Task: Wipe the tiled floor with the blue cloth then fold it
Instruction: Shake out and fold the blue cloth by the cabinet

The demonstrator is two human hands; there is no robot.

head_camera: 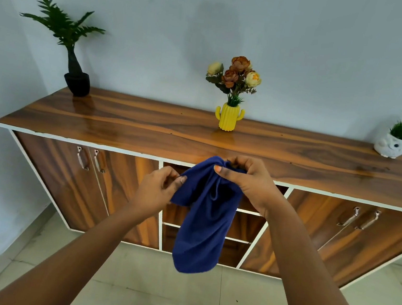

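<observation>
Both hands up: left hand pinched blue cloth edge, right hand gripped bunched top. Cloth hung off tiled floor, unfolded; looked like wiping done, folding barely started.

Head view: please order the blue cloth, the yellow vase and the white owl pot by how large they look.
1. blue cloth, though it is nearest the camera
2-3. yellow vase and white owl pot: look alike, unranked
</observation>
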